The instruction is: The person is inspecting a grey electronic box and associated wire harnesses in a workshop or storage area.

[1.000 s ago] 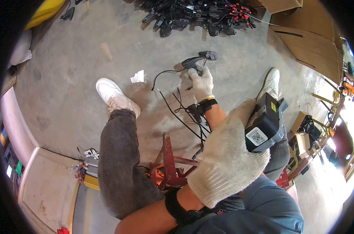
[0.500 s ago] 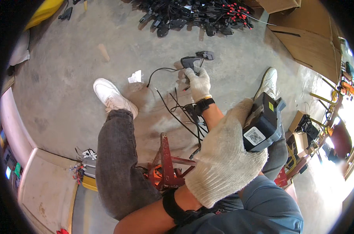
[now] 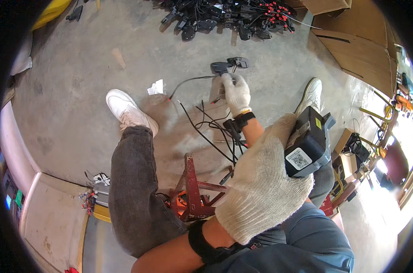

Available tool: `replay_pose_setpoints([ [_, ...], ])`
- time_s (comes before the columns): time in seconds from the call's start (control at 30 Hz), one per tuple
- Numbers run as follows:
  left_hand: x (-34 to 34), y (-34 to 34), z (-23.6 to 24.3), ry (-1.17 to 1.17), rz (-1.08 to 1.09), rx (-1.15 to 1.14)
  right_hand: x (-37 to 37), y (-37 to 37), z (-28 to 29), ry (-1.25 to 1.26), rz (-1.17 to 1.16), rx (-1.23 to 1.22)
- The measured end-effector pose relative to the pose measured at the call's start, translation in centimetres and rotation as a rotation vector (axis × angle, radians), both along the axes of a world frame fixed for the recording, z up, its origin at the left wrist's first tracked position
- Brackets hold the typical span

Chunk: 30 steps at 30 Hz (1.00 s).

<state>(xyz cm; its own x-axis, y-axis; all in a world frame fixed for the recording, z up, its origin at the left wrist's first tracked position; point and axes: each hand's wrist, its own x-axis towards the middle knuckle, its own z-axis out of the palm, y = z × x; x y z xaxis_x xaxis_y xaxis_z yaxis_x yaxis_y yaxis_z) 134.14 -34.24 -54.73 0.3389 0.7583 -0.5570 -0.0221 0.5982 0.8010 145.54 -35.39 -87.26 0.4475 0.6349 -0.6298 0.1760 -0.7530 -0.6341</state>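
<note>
My left hand [image 3: 263, 182], in a knitted cream glove, is closed around a black plastic box [image 3: 302, 143] with a white code label, a yellow sticker and a grey side. Beyond it my right hand [image 3: 237, 94], gloved too, reaches down over the floor with its fingers curled. Just past those fingertips lies a dark plastic part [image 3: 220, 68] with a thin black cable [image 3: 188, 81] running left to a red tip. A second black part [image 3: 238, 62] adjoins it. Whatever the right fingers hold, if anything, is hidden.
Several loose black cables [image 3: 202, 129] lie between my feet, behind a red metal stool frame [image 3: 192, 191]. At the far side spreads a heap of black parts [image 3: 211, 20] with red-tipped leads. A cardboard box [image 3: 356, 50] stands far right, a scrap of white paper [image 3: 156, 87] left.
My right hand has drawn back slightly toward me from the dark plastic part, which now sits lower on the floor. My left hand still holds the black box, nearly unmoved.
</note>
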Motion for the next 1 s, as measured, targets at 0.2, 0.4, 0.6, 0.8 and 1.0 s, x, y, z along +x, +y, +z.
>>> replay_pose_setpoints([
  [0.2,0.0,-0.1,0.2,-0.008,0.015,0.024,2.6,0.4,1.0,0.262,0.091,-0.042],
  [0.4,0.7,-0.7,-0.2,0.002,0.022,0.038,3.0,-0.1,-1.5,0.242,0.116,0.026],
  [0.6,0.2,0.0,0.0,0.004,0.030,0.049,1.4,0.0,-0.5,0.332,-0.122,0.041],
  [0.8,0.4,-1.0,-0.3,0.039,0.067,0.179,2.3,-0.3,0.1,0.388,-0.057,0.103],
  [1.0,0.6,-1.1,-0.1,0.057,0.097,0.181,1.6,-0.9,0.0,0.268,0.055,-0.121],
])
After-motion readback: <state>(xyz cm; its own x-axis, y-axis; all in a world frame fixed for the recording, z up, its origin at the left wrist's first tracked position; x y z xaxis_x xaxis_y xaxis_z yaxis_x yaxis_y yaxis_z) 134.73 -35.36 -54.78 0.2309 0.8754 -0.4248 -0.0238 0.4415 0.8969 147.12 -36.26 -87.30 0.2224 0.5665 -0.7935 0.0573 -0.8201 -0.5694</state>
